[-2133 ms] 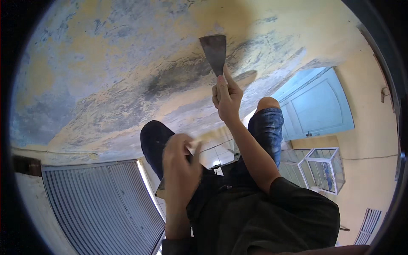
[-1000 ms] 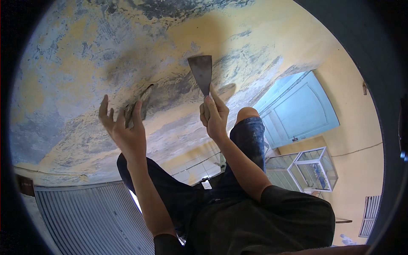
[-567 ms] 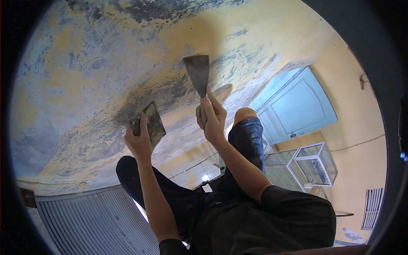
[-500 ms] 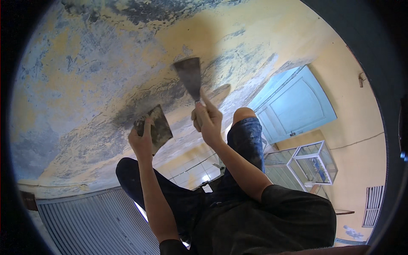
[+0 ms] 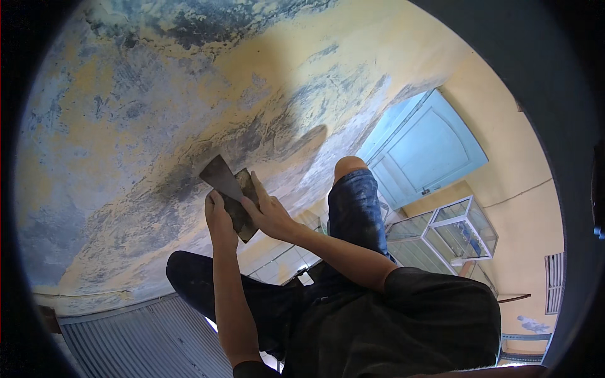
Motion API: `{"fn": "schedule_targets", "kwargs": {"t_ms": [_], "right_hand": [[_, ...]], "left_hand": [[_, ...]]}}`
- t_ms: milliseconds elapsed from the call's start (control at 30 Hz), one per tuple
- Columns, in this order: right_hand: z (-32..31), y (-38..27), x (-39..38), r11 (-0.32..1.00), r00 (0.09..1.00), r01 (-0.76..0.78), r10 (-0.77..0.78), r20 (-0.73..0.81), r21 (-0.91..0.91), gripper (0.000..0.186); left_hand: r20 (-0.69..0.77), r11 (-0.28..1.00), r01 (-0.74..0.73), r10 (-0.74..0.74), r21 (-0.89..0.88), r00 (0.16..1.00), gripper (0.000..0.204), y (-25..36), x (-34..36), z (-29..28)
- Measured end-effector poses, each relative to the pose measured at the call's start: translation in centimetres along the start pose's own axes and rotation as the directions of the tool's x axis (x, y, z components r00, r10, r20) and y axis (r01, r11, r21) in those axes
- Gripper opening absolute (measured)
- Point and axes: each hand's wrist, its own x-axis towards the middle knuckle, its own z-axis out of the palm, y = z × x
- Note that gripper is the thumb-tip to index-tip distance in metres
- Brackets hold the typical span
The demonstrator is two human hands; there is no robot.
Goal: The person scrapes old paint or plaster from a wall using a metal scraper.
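My right hand [image 5: 272,215] grips a putty knife [image 5: 220,175] with a wide, dark metal blade that flares toward its end. The blade now points to the upper left, crossing in front of a flat, dark, stained plate [image 5: 242,223]. My left hand [image 5: 219,219] holds that plate by its left side, thumb near the knife blade. Both hands are close together over my lap; whether the blade touches the plate I cannot tell. Beyond them stands a wall [image 5: 145,126] with peeling yellow paint and grey, rough patches.
A light blue door [image 5: 435,148] is at the right. Below it is a glass display case [image 5: 457,233] with a pale frame. Grey corrugated metal [image 5: 145,340] fills the lower left. My bent knees [image 5: 350,169] rise beside my forearms.
My right hand has come down and left from the wall with the putty knife, bringing it to the plate. My left hand has shifted slightly right and turned. The view has moved a little.
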Motion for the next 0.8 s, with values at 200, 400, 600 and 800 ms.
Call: {"fn": "schedule_targets", "kwargs": {"t_ms": [200,400,600,800], "right_hand": [[-1.9,-1.7,-0.1,0.963,0.988,0.025,0.017,0.153,-0.269,0.084],[-5.9,1.2,2.2,0.976,0.971,-0.127,0.159,0.18,-0.179,0.066],[-2.9,2.1,-1.8,0.531,0.777,-0.595,0.188,0.601,0.604,0.059],[-0.3,2.4,-2.6,0.553,0.8,-0.557,0.156,0.58,0.62,0.048]], "left_hand": [[-0.043,0.936,-0.116,0.138,0.333,0.989,0.029,-0.2,-0.2,-0.8],[-0.033,0.976,-0.05,0.058,0.211,0.998,0.03,1.9,-2.5,1.1],[0.078,0.875,-0.248,0.237,0.416,0.968,0.03,0.7,-2.6,0.3],[0.157,0.561,-0.388,0.415,0.731,0.896,0.034,-0.2,-2.3,-0.2]]}}
